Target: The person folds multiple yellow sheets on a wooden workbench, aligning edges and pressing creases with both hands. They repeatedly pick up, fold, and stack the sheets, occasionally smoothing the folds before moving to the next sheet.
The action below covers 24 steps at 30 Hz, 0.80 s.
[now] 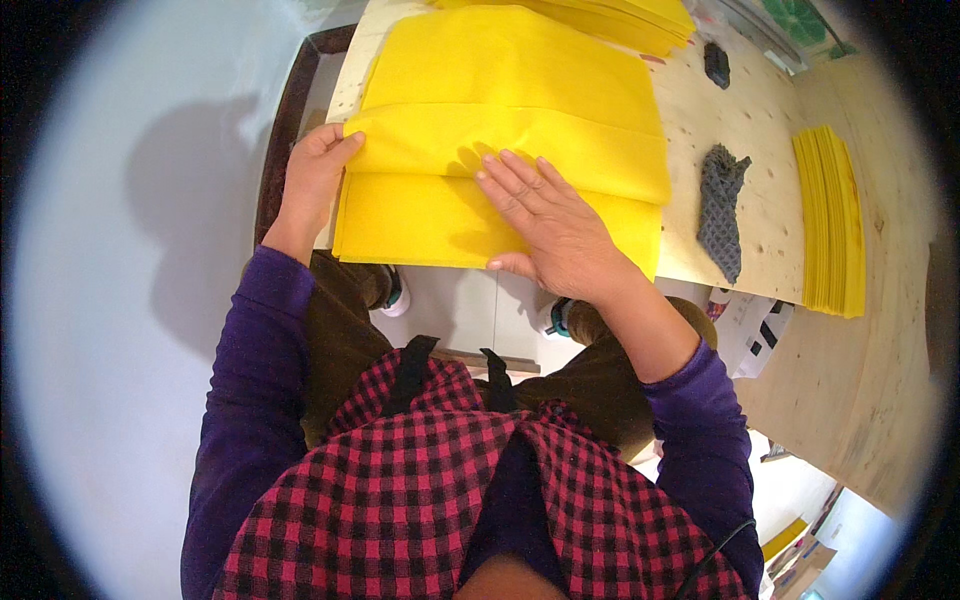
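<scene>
A yellow fabric sheet (500, 75), soft and non-woven in look, lies at the near edge of the table with a folded flap crossing it. At its left edge, my left hand (313, 185) pinches the end of the flap between thumb and fingers. My right hand (562, 228) rests flat over the near part of the fabric, fingers stretched out and pointing to the far left. Another yellow layer shows under the flap, along the near edge. How many layers lie beneath, I cannot tell.
More yellow fabric (625, 22) is piled at the far side of the wooden table (685, 130). To the right lie a crumpled dark grey patterned cloth (722, 210) and a small black object (717, 64). A thick yellow stack (830, 225) stands by the wooden board (885, 270).
</scene>
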Available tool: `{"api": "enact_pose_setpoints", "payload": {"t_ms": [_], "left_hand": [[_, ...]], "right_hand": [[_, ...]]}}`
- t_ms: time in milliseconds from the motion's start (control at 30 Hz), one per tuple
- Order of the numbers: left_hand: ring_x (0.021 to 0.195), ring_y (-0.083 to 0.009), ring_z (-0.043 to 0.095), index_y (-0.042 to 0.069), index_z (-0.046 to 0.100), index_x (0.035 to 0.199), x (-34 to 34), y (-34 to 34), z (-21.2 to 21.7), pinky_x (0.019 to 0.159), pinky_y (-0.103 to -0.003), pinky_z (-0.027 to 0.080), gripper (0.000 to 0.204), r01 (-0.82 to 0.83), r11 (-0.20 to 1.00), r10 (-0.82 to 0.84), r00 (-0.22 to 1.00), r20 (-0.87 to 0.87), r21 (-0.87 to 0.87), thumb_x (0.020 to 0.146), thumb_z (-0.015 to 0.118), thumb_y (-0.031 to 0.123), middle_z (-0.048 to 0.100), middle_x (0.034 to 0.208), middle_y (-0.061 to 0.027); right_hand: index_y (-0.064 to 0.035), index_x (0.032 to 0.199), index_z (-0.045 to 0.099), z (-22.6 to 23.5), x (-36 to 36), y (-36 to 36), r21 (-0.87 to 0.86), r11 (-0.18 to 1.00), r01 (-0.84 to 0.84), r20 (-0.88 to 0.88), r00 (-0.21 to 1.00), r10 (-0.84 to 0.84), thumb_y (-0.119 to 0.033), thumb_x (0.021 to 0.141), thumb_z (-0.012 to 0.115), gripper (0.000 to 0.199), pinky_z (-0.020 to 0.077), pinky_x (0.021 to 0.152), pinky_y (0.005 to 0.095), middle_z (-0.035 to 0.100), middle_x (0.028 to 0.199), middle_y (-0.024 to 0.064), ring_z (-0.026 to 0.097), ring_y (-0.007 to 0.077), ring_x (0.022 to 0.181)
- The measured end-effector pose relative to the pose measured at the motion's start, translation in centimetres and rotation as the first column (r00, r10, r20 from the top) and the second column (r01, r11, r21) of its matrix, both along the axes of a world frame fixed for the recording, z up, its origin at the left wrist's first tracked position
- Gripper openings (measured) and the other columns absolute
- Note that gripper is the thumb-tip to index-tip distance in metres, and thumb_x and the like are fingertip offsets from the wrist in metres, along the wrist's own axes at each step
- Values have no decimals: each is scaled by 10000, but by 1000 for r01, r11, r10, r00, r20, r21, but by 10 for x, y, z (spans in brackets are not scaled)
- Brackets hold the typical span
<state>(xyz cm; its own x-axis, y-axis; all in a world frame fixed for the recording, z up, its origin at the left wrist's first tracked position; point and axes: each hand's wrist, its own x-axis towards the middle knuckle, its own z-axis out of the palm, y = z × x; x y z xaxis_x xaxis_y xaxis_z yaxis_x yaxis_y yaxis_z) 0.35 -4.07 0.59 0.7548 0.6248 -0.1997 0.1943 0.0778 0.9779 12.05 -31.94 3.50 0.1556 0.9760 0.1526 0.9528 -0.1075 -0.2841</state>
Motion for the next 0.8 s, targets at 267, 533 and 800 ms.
{"api": "enact_pose_setpoints", "payload": {"t_ms": [267,533,800], "left_hand": [[808,-123,617,-37,608,1037,4,-3,4,748,-252,482,179,1,999,3,997,-77,53,925,557,92,659,941,-81],[817,-138,627,-38,590,1091,6,-6,7,748,-258,483,231,-44,999,44,999,26,-15,912,585,107,665,948,-90],[782,-141,627,-31,625,1017,12,8,-12,724,-262,480,206,-28,978,50,994,-101,207,883,623,124,675,904,-95]], "right_hand": [[-25,1449,262,-18,3,13,-74,991,108,121,988,-99,-554,846,527,845,138,1157,442,257,1517,129,198,264,1419],[-27,1459,231,-24,10,12,-64,984,165,122,980,-156,-563,866,492,842,135,1158,440,249,1518,136,194,264,1420],[-11,1452,240,-27,15,14,-74,975,209,132,971,-198,-537,890,480,807,131,1160,438,223,1529,141,178,267,1426]]}}
